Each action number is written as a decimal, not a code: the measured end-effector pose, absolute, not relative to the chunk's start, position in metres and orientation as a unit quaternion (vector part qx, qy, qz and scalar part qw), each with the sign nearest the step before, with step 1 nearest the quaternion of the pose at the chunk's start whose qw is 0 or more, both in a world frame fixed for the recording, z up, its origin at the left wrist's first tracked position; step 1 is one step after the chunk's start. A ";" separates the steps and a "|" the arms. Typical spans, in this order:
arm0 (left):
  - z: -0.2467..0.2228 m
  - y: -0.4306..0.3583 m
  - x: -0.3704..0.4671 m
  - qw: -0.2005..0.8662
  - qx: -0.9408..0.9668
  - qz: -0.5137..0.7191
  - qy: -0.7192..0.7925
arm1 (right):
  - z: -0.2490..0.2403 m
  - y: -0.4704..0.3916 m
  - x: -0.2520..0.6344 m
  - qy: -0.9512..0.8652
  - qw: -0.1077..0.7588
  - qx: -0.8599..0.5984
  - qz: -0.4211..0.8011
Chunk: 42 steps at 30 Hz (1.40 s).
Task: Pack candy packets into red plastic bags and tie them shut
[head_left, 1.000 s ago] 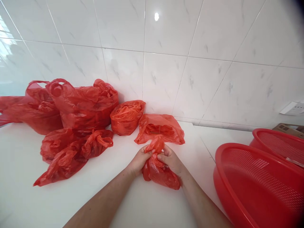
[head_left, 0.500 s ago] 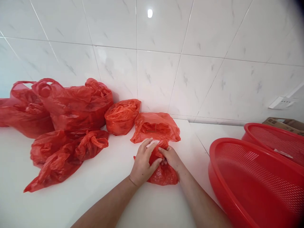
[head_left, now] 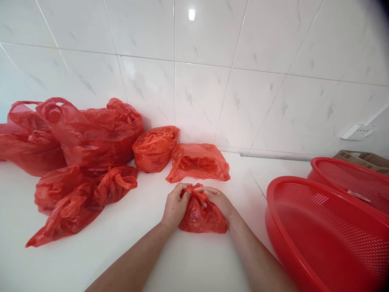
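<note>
A small red plastic bag [head_left: 202,219] lies on the white table between my hands, its top gathered and twisted. My left hand [head_left: 176,205] pinches the gathered plastic at the bag's upper left with thumb and fingers. On the other side, my right hand [head_left: 220,202] has its fingers at the bag's top; they are slightly blurred and partly hidden by the plastic. Just behind, an opened red bag [head_left: 199,152] lies with its mouth towards me. What the small bag holds cannot be made out through the plastic.
Large filled red bags [head_left: 97,138] stand at the left by the tiled wall, with knotted red bags [head_left: 75,207] before them. A rounder red bag [head_left: 156,148] sits beside them. Red perforated baskets [head_left: 281,215] and a cardboard box [head_left: 361,160] are at the right.
My left hand has closed from spread fingers into a pinch on the plastic. The bag's top is lower and more to the left, and my right hand's fingers have shifted over it.
</note>
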<state>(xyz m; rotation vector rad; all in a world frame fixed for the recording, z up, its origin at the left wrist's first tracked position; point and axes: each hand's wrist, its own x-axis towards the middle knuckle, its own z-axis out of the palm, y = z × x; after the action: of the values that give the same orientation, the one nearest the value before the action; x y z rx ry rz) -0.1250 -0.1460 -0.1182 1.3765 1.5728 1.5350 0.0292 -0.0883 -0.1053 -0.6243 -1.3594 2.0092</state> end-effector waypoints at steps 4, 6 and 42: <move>-0.118 -0.148 -0.123 0.263 0.522 0.552 0.595 | -0.101 -0.091 0.029 -0.574 0.315 -0.258 0.711; -0.118 -0.149 -0.121 0.251 0.531 0.545 0.598 | -0.100 -0.092 0.027 -0.622 0.330 -0.287 0.650; -0.107 -0.166 -0.107 -0.041 0.739 0.513 0.435 | -0.136 -0.032 0.084 -0.611 0.460 -0.600 0.233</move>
<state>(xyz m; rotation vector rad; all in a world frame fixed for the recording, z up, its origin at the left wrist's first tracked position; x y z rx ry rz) -0.1068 -0.1663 -0.1065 2.3835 1.4032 1.6538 0.0843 -0.0323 -0.1357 -1.4774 -1.5047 0.5735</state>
